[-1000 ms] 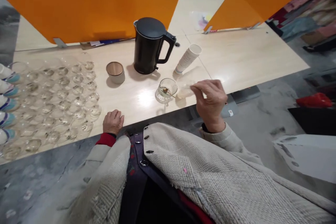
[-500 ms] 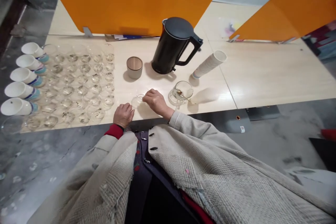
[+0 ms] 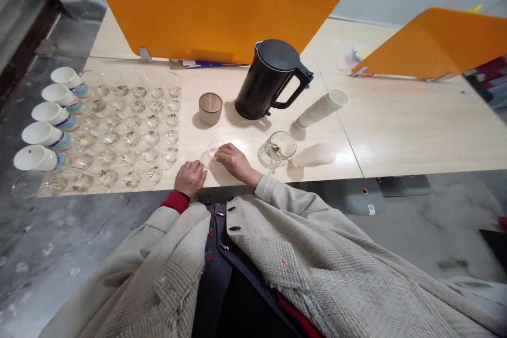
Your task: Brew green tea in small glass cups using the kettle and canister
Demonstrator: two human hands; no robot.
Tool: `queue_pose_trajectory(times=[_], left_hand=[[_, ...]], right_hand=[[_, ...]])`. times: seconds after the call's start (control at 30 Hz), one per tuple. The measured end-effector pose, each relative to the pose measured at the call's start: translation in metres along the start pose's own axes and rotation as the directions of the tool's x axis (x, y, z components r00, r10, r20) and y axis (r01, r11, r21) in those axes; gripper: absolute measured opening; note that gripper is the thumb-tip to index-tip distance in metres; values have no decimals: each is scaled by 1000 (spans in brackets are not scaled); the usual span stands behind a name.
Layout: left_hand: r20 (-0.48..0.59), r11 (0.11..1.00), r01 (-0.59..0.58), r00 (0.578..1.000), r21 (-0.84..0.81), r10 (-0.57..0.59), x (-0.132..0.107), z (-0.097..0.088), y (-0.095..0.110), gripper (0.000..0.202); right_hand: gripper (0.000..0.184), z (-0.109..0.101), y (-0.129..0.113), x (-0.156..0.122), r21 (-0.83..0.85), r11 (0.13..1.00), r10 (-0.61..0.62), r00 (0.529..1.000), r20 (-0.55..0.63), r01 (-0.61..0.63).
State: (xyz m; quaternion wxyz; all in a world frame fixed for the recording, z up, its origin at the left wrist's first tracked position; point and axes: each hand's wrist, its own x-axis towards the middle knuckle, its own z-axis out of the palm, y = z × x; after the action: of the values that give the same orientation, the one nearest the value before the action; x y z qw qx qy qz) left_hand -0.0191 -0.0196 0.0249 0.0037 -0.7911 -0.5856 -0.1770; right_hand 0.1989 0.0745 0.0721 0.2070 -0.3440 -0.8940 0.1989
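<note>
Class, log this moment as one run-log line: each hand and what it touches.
left hand: rests on tabletop beside glass saucers | right hand: fingertips on clear glass saucer | nearby: glass cup

Office with orange desk dividers [image 3: 214, 10]

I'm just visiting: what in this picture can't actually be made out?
From the head view:
- Whether the right hand grips the small glass dish: its fingers cover the dish's edge.
- The specks in the rows of glass dishes: too small to identify.
- Inside the black kettle: hidden by its lid and walls.
- The papers: mostly hidden by the orange divider.
</note>
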Motion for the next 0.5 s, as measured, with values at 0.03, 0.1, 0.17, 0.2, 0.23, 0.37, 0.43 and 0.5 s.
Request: queue_pose_trajectory(times=[0.03, 0.1, 0.17, 0.2, 0.23, 0.37, 0.43, 0.5], left_hand=[[-3, 1000, 1, 1000, 0, -1, 0, 0, 0, 21], [-8, 1000, 0, 1000, 9, 0, 0, 0, 1, 21], [-8, 1000, -8, 1000, 24, 8, -1, -1, 2, 21], [-6, 1000, -11, 1000, 29, 11, -1, -1, 2, 21], [-4, 999, -13, 1000, 30, 13, -1, -1, 2, 21], [2, 1000, -2, 1000, -6, 2, -2, 0, 1, 20], [3, 1000, 1, 1000, -21, 0, -2, -1, 1, 20], [9, 1000, 2, 1000, -27, -2, -2, -1, 1, 21]], right_hand=[[21, 0, 0, -1, 22, 1000, -2, 1000, -7, 2], [23, -4, 1, -4, 40, 999, -14, 1000, -24, 15], [26, -12, 1, -7, 31, 999, -30, 998, -58, 32], [27, -17, 2, -7, 26, 999, -34, 996, -83, 36], [28, -23, 3, -7, 24, 999, -32, 993, -112, 35], [35, -44, 10, 3, 44, 997, 70, 973, -218, -62], [39, -49, 16, 14, 46, 988, 152, 951, -270, -145], [43, -50, 23, 26, 42, 975, 221, 921, -320, -219]])
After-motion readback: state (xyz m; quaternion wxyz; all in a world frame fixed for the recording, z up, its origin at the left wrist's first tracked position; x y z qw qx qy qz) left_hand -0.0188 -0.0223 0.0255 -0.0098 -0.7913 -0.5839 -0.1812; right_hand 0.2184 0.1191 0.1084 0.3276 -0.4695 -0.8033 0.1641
